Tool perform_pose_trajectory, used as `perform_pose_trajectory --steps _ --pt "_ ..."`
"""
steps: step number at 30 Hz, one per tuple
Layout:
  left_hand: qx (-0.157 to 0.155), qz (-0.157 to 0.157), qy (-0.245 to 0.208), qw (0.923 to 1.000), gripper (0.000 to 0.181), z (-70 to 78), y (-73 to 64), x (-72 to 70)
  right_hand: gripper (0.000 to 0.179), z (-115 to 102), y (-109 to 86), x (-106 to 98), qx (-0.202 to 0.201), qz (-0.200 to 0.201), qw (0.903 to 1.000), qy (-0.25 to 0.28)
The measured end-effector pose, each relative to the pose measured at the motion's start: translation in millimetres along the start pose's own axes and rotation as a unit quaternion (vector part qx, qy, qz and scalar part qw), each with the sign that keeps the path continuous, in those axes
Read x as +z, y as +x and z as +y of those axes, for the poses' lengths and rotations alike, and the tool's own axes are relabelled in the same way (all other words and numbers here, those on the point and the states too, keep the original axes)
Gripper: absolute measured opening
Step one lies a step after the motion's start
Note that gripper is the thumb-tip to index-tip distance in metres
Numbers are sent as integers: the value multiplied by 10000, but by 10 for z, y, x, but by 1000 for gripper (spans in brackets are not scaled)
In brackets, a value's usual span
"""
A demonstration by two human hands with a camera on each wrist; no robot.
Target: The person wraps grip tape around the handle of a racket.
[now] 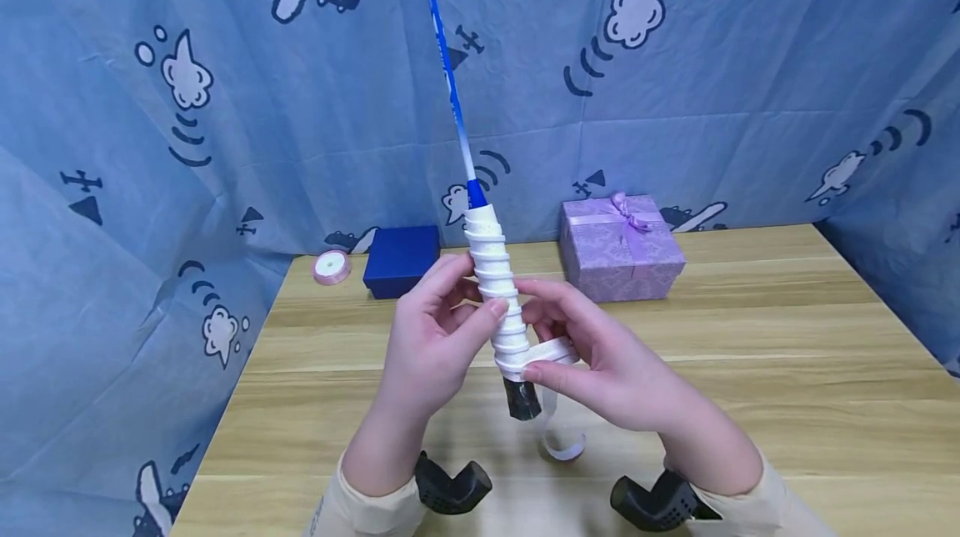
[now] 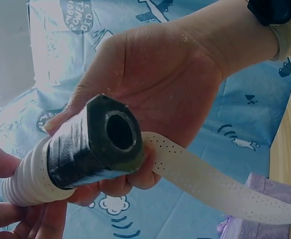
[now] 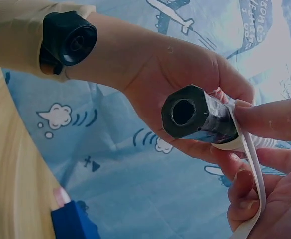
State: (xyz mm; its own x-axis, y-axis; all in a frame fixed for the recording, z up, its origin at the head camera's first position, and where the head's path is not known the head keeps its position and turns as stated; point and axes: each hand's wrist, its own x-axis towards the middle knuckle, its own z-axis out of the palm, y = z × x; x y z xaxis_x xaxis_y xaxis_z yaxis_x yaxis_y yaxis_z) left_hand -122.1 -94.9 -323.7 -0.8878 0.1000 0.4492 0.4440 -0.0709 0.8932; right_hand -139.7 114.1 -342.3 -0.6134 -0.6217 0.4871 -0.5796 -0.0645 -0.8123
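Observation:
A racket with a thin blue-and-white shaft (image 1: 447, 70) stands tilted before me, its head out of view. White perforated grip tape (image 1: 491, 258) is wound in ridged turns around its handle, and the black eight-sided butt end (image 1: 522, 400) is bare. My left hand (image 1: 431, 345) holds the wrapped handle between thumb and fingers. Lower down, my right hand (image 1: 611, 366) pinches the tape against the handle, thumb near the lowest turn. From there a loose tape strip (image 2: 215, 184) hangs, curling at its end above the table.
A wooden table (image 1: 780, 353) lies below. At its back stand a pink ribbon roll (image 1: 332, 268), a dark blue box (image 1: 402, 260) and a purple gift box (image 1: 622, 249) with a bow. Behind hangs a blue patterned cloth (image 1: 337, 120). Each wrist carries a black camera mount.

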Motion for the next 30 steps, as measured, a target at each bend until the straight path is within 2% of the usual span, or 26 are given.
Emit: perform_pose_trajectory --steps 4,6,9,12,16,19,21,26,30 --pt "34 -77 -92 9999 41 -7 1 -2 71 23 4 -20 -106 -29 9997 223" --pt "100 -135 -246 9996 41 -9 2 -4 71 32 15 -26 -161 -139 9979 614" --pt "218 -201 -469 9985 41 -14 5 -10 71 47 27 -27 -175 -336 9901 1348" --pt "269 -225 -503 9981 45 -18 7 -5 70 44 33 -10 -142 -335 9844 1720" --pt "102 -139 -29 9998 48 -7 5 27 71 22 37 42 -121 103 9932 1152" --pt "-84 76 361 9993 45 12 1 49 74 21 39 92 -31 331 9974 634" --pt "-188 234 467 9985 43 24 -1 56 75 33 40 116 -56 388 9983 441" --pt "-354 366 296 9983 50 52 -10 60 73 61 36 129 -237 353 9975 562" --pt "-364 359 69 9987 51 54 -15 50 70 51 36 101 -163 39 9952 966"
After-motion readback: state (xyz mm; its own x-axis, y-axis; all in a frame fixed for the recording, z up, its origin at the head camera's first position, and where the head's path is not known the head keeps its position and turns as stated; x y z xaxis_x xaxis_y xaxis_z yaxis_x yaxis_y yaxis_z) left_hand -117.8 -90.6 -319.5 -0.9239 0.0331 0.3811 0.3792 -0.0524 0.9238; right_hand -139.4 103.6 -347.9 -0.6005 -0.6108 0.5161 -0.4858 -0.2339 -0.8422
